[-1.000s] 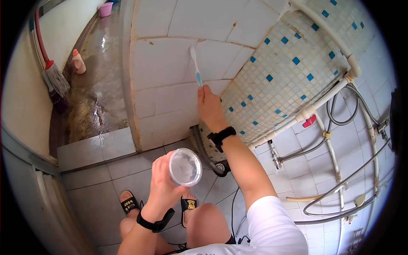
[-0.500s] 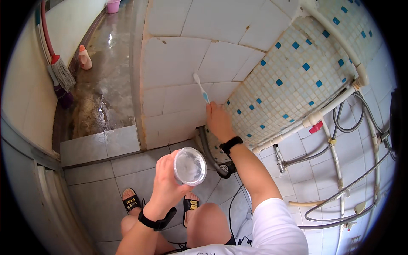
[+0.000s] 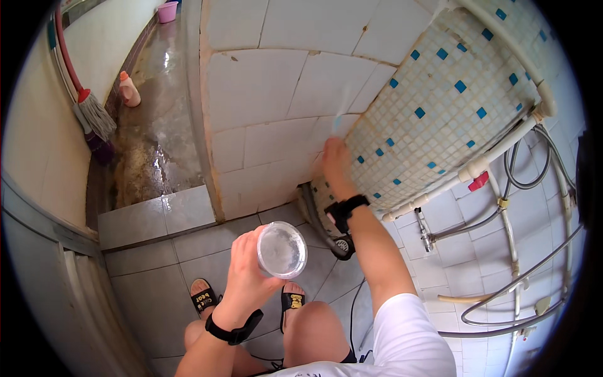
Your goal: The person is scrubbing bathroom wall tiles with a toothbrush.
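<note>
— What is the left hand (image 3: 246,276) doing?

— It is wrapped around a clear plastic cup (image 3: 282,250), fingers curled on the cup's side, with the round rim turned up toward the camera. The cup sits at the upper right of that hand, above the knees. A black wristband (image 3: 233,328) circles the wrist just below the hand.

— And the right hand (image 3: 335,164)?

— It is stretched out ahead, closed around the handle of a toothbrush (image 3: 339,113). The brush is blurred; its pale shaft and bluish part rise straight up from the fist and lie against the white tiled wall (image 3: 270,88). A black watch (image 3: 346,208) sits on the wrist just below that hand.

— What lies beside the right hand?

— Directly to its right is the curved surface of small white and blue mosaic tiles (image 3: 440,107). Below the wrist a dark hose (image 3: 320,226) loops down to the floor. Further right of the arm run white pipes with a red valve (image 3: 478,181).

— How far apart are the two hands?

— Well apart: the cup hand is low and near the body, the brush hand up at the wall.

— Anything to the left of the cup hand?

— Far up and left, a mop (image 3: 94,116) leans on the wall, with an orange-capped bottle (image 3: 129,90) on the wet floor near it. Beneath the cup hand two feet in black sandals (image 3: 204,296) stand on grey floor tiles.
</note>
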A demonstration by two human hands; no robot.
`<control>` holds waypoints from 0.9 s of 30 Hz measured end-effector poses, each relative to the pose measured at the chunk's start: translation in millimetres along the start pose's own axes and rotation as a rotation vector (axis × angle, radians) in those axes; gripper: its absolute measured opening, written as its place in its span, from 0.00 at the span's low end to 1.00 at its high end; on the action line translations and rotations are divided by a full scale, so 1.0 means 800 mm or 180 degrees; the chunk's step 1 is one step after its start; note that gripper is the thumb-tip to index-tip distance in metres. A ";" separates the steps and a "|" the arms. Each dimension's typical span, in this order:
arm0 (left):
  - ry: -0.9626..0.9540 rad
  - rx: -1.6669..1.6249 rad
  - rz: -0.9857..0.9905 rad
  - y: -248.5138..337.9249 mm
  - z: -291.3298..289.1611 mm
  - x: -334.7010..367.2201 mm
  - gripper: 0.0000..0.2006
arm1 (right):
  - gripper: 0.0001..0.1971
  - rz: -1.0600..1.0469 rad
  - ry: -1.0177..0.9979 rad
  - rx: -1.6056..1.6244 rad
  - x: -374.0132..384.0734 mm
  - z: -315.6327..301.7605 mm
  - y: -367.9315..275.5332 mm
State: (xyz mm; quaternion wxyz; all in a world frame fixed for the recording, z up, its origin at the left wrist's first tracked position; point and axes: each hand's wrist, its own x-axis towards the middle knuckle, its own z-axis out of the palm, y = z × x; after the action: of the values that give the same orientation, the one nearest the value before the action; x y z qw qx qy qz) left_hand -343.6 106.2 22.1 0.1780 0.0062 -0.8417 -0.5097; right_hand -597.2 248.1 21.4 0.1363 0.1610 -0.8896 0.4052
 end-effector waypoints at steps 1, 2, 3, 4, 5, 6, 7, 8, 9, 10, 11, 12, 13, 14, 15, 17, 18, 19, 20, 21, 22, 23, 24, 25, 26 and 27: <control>-0.0015 0.0011 0.0003 0.001 0.000 -0.001 0.39 | 0.15 0.0447 0.0277 0.0881 0.011 -0.005 0.003; -0.0021 0.0022 0.0053 0.002 0.000 -0.001 0.39 | 0.15 0.0458 0.0290 0.0889 0.015 -0.002 0.008; -0.0028 0.0029 0.0108 0.003 0.000 -0.001 0.39 | 0.16 -0.0188 0.0378 0.0586 0.019 0.002 0.013; -0.0039 0.0037 0.0105 0.003 0.001 -0.001 0.39 | 0.17 -0.0829 0.0449 0.0280 0.020 0.008 0.019; 0.0001 0.0049 0.0059 0.002 -0.004 -0.002 0.40 | 0.17 -0.0825 0.0431 0.0327 0.013 0.016 0.002; 0.0044 0.0060 0.0015 0.000 -0.008 -0.003 0.40 | 0.17 -0.0555 0.0238 0.0188 0.003 0.022 -0.015; 0.0043 0.0056 0.0018 -0.002 -0.007 -0.002 0.40 | 0.17 -0.0286 0.0065 -0.0001 -0.002 0.018 -0.027; 0.0042 0.0045 0.0029 -0.004 -0.006 0.000 0.40 | 0.17 -0.0288 0.0066 -0.0005 0.002 0.013 -0.028; 0.0042 0.0035 0.0038 -0.006 -0.005 0.001 0.40 | 0.17 0.0028 0.0134 0.0293 0.009 0.005 -0.027; 0.0043 0.0041 0.0036 -0.004 -0.005 0.000 0.40 | 0.17 0.0348 0.0202 0.0600 0.012 0.000 -0.031; 0.0027 0.0012 0.0050 -0.003 -0.004 0.000 0.40 | 0.17 0.0349 0.0198 0.0606 0.010 0.003 -0.035; 0.0011 -0.0018 0.0063 -0.001 -0.004 0.000 0.40 | 0.17 -0.0106 0.0317 0.0259 0.007 0.011 -0.041; 0.0013 -0.0006 0.0056 0.001 -0.004 0.000 0.40 | 0.17 -0.0560 0.0433 -0.0081 0.004 0.020 -0.051; 0.0043 -0.0021 0.0124 0.001 -0.004 0.000 0.40 | 0.17 -0.0558 0.0419 -0.0065 0.000 0.025 -0.069; 0.0072 -0.0037 0.0191 0.000 -0.005 0.000 0.40 | 0.16 -0.0527 0.0155 -0.0421 -0.003 0.029 -0.087; 0.0137 -0.0019 0.0192 -0.004 -0.005 -0.001 0.40 | 0.15 -0.0517 -0.0130 -0.0749 -0.010 0.029 -0.121; 0.0189 -0.0026 0.0215 -0.005 -0.006 -0.001 0.40 | 0.15 -0.0804 -0.0267 -0.1080 -0.014 0.026 -0.135; 0.0199 -0.0014 0.0214 -0.004 -0.007 -0.001 0.40 | 0.15 -0.1089 -0.0392 -0.1414 -0.015 0.025 -0.142; 0.0193 -0.0033 0.0209 -0.004 -0.009 -0.001 0.40 | 0.15 -0.1099 -0.0394 -0.1402 -0.012 0.024 -0.143; 0.0189 -0.0051 0.0203 -0.003 -0.011 -0.001 0.39 | 0.14 -0.1068 -0.0081 -0.1244 -0.006 0.021 -0.141; 0.0198 -0.0053 0.0192 -0.003 -0.012 -0.001 0.39 | 0.14 -0.1031 0.0223 -0.1096 -0.002 0.018 -0.140; 0.0182 -0.0060 0.0197 -0.002 -0.013 -0.001 0.39 | 0.14 -0.1038 0.0208 -0.1094 0.001 0.017 -0.141; 0.0166 -0.0066 0.0200 -0.001 -0.013 -0.001 0.39 | 0.14 -0.1017 0.0024 -0.1032 0.003 0.018 -0.141; 0.0178 -0.0065 0.0183 0.000 -0.014 -0.002 0.39 | 0.15 -0.0997 -0.0162 -0.0969 0.003 0.020 -0.143; 0.0159 -0.0177 0.0156 0.000 -0.014 -0.001 0.38 | 0.15 -0.0992 -0.0176 -0.0974 -0.003 0.025 -0.142; 0.0142 -0.0290 0.0127 -0.002 -0.015 -0.002 0.38 | 0.14 -0.1285 -0.0356 -0.1337 -0.012 0.033 -0.140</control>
State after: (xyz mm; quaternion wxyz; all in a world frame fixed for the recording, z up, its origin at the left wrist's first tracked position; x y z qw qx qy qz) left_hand -339.0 95.8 25.5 0.2069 -0.0074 -0.8135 -0.5435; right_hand -547.2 160.3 77.1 0.1952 0.3250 -0.9101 0.1674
